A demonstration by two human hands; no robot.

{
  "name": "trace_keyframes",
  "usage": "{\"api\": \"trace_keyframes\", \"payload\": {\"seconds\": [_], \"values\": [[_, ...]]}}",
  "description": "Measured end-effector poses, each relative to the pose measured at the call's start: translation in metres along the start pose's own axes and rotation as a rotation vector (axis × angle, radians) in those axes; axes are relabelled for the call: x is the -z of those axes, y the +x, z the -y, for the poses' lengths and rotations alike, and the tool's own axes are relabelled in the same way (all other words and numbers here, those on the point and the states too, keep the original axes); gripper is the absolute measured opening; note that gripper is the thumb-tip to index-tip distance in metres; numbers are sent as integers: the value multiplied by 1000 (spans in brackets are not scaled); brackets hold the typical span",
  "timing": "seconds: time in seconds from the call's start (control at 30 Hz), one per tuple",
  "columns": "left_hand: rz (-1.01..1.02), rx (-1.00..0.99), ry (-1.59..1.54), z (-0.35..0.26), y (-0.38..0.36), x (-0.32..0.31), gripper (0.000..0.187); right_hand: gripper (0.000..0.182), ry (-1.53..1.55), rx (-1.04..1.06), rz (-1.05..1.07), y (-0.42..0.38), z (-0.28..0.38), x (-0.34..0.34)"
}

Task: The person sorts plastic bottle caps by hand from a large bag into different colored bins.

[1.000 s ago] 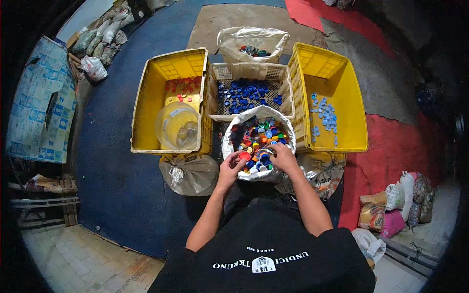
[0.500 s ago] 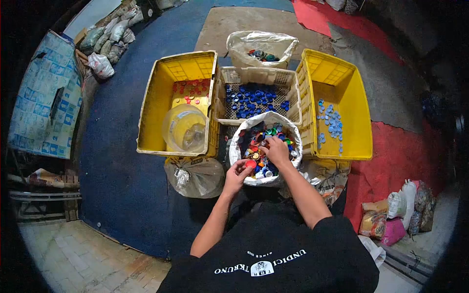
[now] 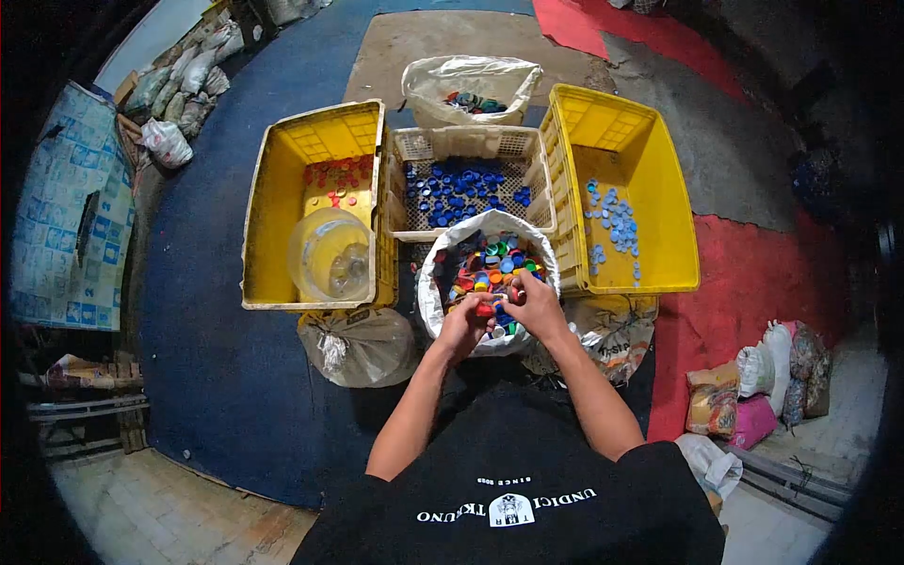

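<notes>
A white sack (image 3: 430, 299) full of mixed coloured caps (image 3: 494, 266) stands open before me. Over its near part, my left hand (image 3: 465, 325) is closed on a red cap (image 3: 484, 309). Close beside it on the right, my right hand (image 3: 535, 307) is closed round something small and dark that I cannot make out. Behind the sack, a white crate (image 3: 471, 141) holds blue caps (image 3: 457, 193). Red caps (image 3: 339, 176) lie in the left yellow bin (image 3: 266, 221), light blue caps (image 3: 617, 221) in the right yellow bin (image 3: 673, 226).
A clear plastic tub (image 3: 309, 254) sits in the left bin. Beyond the crate is an open bag (image 3: 426, 89) with dark and coloured pieces. A tied bag (image 3: 367, 350) lies below the left bin. Filled bags (image 3: 753, 421) stand at lower right, more sacks (image 3: 168, 144) at upper left.
My right hand has moved back toward my body, close to my left hand. The red cap in my left hand is now tilted. The camera view has shifted, moving the bins left in the picture.
</notes>
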State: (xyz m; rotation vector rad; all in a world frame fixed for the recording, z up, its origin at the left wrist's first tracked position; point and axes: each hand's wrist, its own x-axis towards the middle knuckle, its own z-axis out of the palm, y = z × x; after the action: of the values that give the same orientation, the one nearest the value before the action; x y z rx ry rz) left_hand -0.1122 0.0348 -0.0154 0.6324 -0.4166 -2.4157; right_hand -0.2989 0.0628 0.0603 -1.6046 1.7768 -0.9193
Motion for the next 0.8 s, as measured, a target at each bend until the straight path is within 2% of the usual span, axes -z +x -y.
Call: {"api": "trace_keyframes", "payload": {"seconds": [0.03, 0.1, 0.13, 0.2, 0.27, 0.33, 0.37, 0.4, 0.47, 0.53, 0.6, 0.63, 0.67, 0.73, 0.8], "values": [[2, -3, 1, 1, 4, 0, 41, 34, 10, -1, 27, 1, 1, 2], [-254, 16, 160, 4, 9, -10, 33, 35, -25, 68, 41, 1, 0, 6], [-254, 16, 159, 1, 8, -20, 33, 37, -60, 131, 54, 1, 0, 7], [-161, -229, 871, -3, 6, -39, 32, 40, -62, 139, 88, 2, 2, 12], [-156, -173, 831, -9, 1, -44, 31, 43, -62, 145, 122, 2, 7, 20], [-66, -78, 773, -12, 1, -32, 31, 50, -126, 204, 182, 5, 13, 28], [-96, -94, 729, -6, 5, -20, 31, 50, -126, 207, 182, 6, 14, 29], [-97, -96, 729, -5, 6, -15, 31, 51, -58, 130, 213, 7, 14, 30], [-193, -38, 432, -3, 8, -6, 29, 53, 9, 54, 245, 6, 13, 31], [-275, -102, 440, -3, 7, -11, 31, 52, -10, -14, 92, 6, 11, 29], [-358, -176, 661, -7, -1, -19, 38, 50, 22, -16, 55, 4, -6, 16], [-396, -142, 610, -4, -4, -21, 46, 49, 87, -83, 39, 1, -11, 9], [-399, -141, 609, -5, -5, -22, 46, 48, 153, -154, 22, -2, -18, 4], [-372, -150, 435, -6, -5, -23, 47, 49, 180, -125, 29, -6, -13, -1], [-382, -96, 343, -8, -9, -21, 49, 53, 404, -236, 25, -9, -14, -10]]}}
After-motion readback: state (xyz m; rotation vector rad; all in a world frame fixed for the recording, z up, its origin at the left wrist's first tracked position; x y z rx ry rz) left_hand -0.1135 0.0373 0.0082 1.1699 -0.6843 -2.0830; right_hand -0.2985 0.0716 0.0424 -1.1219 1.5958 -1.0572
